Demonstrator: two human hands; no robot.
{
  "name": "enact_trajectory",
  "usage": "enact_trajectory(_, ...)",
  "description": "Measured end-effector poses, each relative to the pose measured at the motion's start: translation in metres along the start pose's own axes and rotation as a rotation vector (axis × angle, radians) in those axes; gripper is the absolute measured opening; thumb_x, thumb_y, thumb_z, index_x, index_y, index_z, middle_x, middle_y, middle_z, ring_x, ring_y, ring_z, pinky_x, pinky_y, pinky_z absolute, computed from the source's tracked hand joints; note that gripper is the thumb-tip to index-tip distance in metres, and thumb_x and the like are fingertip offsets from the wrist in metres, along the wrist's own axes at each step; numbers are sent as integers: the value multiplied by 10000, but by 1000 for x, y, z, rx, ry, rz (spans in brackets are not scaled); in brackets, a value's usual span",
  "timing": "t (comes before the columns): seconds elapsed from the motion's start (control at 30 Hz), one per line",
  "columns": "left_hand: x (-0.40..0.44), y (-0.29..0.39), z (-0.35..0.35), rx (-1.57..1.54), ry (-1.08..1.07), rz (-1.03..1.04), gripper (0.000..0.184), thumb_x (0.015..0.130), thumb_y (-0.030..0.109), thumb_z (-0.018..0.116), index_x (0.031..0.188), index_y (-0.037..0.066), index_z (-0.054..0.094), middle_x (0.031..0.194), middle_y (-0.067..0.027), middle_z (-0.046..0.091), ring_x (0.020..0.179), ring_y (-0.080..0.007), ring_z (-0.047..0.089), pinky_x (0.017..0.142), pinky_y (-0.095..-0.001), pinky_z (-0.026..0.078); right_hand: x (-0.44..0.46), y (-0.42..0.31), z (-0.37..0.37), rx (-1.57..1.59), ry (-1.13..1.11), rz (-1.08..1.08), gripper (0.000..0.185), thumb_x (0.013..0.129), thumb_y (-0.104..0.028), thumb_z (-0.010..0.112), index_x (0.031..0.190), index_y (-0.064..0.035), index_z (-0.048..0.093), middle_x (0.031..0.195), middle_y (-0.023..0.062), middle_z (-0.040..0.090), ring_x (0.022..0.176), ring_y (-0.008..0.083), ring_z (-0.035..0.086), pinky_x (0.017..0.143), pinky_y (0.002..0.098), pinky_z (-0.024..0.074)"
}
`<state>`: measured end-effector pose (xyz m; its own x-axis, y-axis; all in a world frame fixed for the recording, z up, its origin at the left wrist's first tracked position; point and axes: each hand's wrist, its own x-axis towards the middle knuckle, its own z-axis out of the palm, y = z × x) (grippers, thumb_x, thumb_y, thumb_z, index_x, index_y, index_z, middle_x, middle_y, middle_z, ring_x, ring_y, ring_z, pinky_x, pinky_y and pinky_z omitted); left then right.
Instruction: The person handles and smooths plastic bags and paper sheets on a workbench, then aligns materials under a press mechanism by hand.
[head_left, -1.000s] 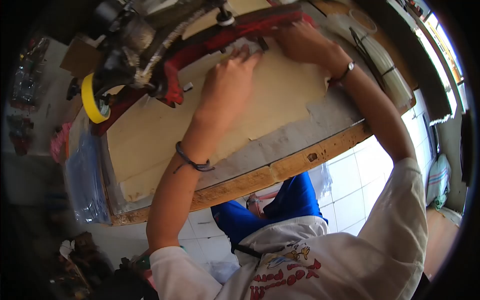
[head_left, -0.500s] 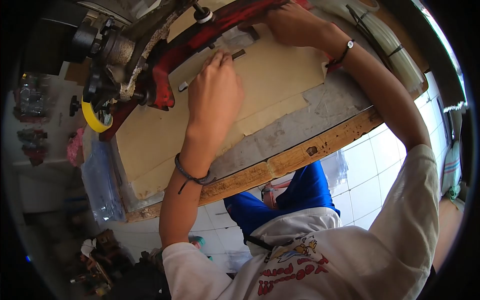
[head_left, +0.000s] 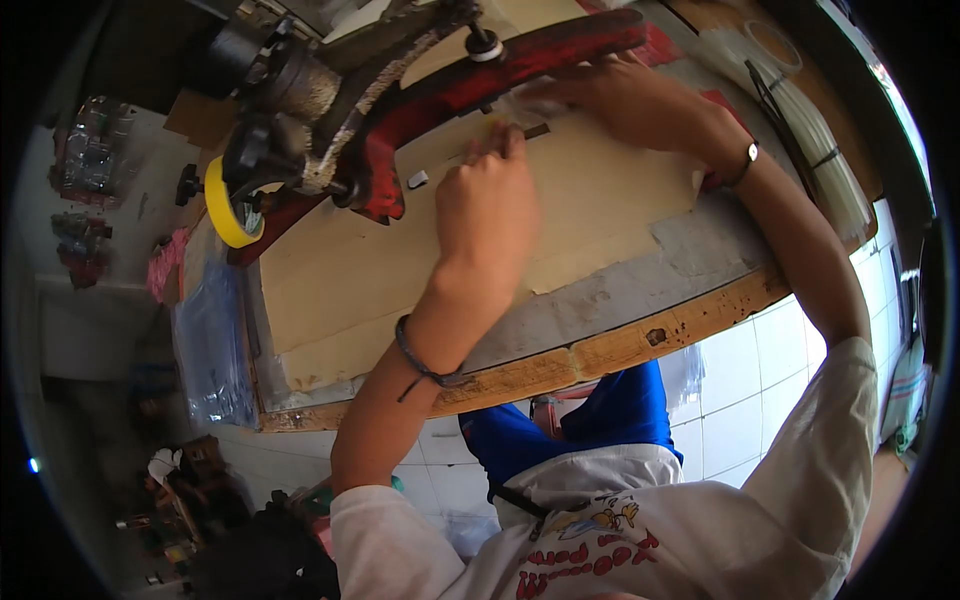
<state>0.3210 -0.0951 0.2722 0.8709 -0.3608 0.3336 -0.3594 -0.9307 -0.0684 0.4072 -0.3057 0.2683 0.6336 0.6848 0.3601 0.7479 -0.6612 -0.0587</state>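
My left hand rests over the tan sheet, its fingertips close together near a thin dark strip; what they pinch, if anything, is too small to name. Beyond the strip, my right hand reaches in beside the red machine frame, blurred, with its fingertips by a piece of clear plastic. A small white piece lies on the sheet left of my left hand.
A yellow tape roll hangs on the machine at the left. Clear plastic bags hang over the table's left end. Bundled translucent strips lie at the right. The wooden table edge runs along the front.
The view has shifted. My left hand has moved toward the dark strip and clear plastic. My right hand has come down from the red frame, its fingers now extended toward the plastic.
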Motion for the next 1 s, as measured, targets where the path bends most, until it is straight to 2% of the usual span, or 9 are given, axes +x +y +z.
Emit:
enact_trajectory(0.07,1,1,3,50,8,-6,417,868,46,556,1278,-13,610,1131,-230,713,869,-366,747,764,-444,623,-1,-4,0,-73,-8,-20,504,929,-92,538,1399,-258,616,1491,14,558,1386,274,495,1181,504,290)
enact_trajectory(0.17,0,9,-2,62,-51,-64,395,903,75,569,1276,-36,634,1357,-167,652,1230,-329,642,952,-405,578,5,-9,-4,56,-134,40,532,910,-44,506,1393,-232,624,1494,21,560,1401,248,486,1198,520,261)
enact_trajectory(0.2,-3,8,10,55,11,-56,408,899,75,572,1284,-49,624,1384,-178,631,1235,-350,632,1009,-425,534,5,-5,-3,66,-140,32,540,903,-36,503,1396,-222,622,1489,30,564,1399,248,489,1198,529,259)
enact_trajectory(0.3,-10,-2,24,121,218,72,450,867,24,551,1303,-83,590,1298,-243,659,1125,-374,691,944,-427,574,6,-4,-5,76,-146,38,556,888,-27,500,1404,-201,615,1484,69,565,1390,258,497,1197,547,253)
enact_trajectory(0.5,-19,-3,15,36,78,72,459,919,59,543,1342,-120,535,1454,-275,532,1333,-385,549,1121,-446,445,-1,-7,-9,109,-104,-30,521,917,-80,523,1424,-178,590,1519,136,514,1397,293,485,1183,540,277)
enact_trajectory(0.63,-51,-23,-8,-75,-23,88,487,991,150,546,1415,-82,489,1501,-267,482,1420,-403,438,1200,-474,328,-2,5,2,24,-21,-156,497,942,-116,537,1437,-151,563,1532,142,499,1396,303,487,1163,537,312)
enact_trajectory(0.7,-66,-51,-22,-157,-85,120,517,1005,180,561,1456,-54,466,1509,-255,478,1445,-410,401,1215,-479,295,-3,-1,-5,-6,-76,-128,515,950,-88,500,1460,-138,541,1533,136,499,1409,297,470,1179,500,304)
enact_trajectory(0.9,-97,-101,-38,-194,-111,49,530,984,154,584,1471,-23,472,1491,-246,499,1439,-421,399,1205,-475,297,-4,-4,-3,35,-78,-106,488,978,-100,479,1463,-125,533,1516,138,512,1418,291,458,1199,466,290)
enact_trajectory(1.0,-98,-116,-30,-199,0,-4,499,973,168,600,1406,-62,510,1473,-256,502,1395,-436,433,1209,-511,289,-3,-6,-8,89,-90,-77,480,951,-118,529,1431,-115,557,1511,142,517,1413,293,464,1193,481,306)
